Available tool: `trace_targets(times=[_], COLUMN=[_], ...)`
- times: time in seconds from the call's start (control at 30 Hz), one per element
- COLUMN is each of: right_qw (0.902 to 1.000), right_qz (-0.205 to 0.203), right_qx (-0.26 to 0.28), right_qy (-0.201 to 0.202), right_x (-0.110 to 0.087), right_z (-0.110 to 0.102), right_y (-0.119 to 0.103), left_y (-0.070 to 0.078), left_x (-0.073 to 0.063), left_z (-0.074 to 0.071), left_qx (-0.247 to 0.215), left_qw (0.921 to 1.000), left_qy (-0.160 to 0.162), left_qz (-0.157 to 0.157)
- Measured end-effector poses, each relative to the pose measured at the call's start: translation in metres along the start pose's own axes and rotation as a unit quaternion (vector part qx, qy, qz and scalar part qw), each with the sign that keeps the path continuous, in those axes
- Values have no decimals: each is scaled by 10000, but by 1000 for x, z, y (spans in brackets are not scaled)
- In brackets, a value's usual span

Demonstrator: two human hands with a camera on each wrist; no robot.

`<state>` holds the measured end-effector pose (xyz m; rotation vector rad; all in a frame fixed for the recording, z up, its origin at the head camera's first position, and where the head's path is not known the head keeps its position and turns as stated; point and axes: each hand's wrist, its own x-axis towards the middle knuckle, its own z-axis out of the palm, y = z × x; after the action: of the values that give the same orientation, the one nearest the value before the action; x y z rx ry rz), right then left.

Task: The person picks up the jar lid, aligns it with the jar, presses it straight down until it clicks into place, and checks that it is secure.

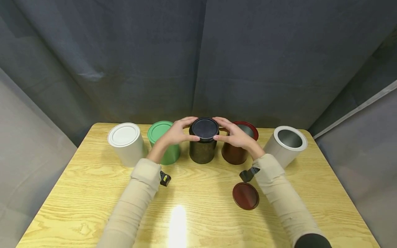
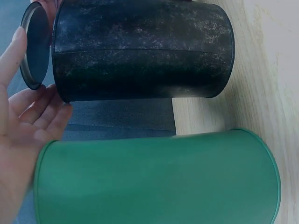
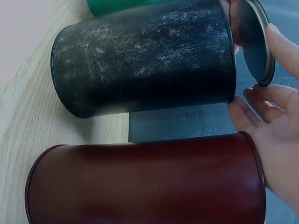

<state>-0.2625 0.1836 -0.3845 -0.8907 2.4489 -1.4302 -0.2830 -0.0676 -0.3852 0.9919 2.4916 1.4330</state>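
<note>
A black round lid (image 1: 204, 128) is held level over the mouth of a black-brown metal canister (image 1: 203, 152). In both wrist views a gap shows between the lid and the canister's rim. My left hand (image 1: 177, 133) grips the lid's left side, thumb on the near edge and fingers at the far edge. On the opposite side my right hand (image 1: 236, 136) holds it the same way. The lower fingers of each hand reach the rim of the canister (image 3: 145, 60). Beside my left hand stands a green canister (image 2: 159, 179); next to my right, a dark red canister (image 3: 145, 182).
A white canister with its lid on (image 1: 125, 144) stands at the far left. To the right, a white canister without a lid (image 1: 280, 150) shows its inside. The red canister is also open; a red lid (image 1: 245, 196) lies on the wooden table (image 1: 204, 213). Grey curtains (image 1: 198, 62) hang behind.
</note>
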Motion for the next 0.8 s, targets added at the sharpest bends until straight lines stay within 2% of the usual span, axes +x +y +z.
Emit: trace_targets(times=[0.13,0.2,0.33,0.5,0.8], right_qw=[9997,9990,9971,9961,9894], right_qz=[-22,-48,-116,-126,114], right_qx=[-236,-430,-749,-877,-1443], right_qy=[-70,-78,-31,16,-77], right_x=[2,2,2,6,6], right_z=[0,1,4,4,4], right_y=[2,-8,-13,2,-3], left_y=[-1,-2,-2,-2,1], left_x=[1,1,1,2,5], left_z=[-2,-2,-3,-3,-6], left_qx=[81,89,73,164,651], left_qw=[9999,9998,9997,9994,9954], left_qy=[-96,-126,-160,-256,-590], left_qz=[-67,-103,-145,-186,-390])
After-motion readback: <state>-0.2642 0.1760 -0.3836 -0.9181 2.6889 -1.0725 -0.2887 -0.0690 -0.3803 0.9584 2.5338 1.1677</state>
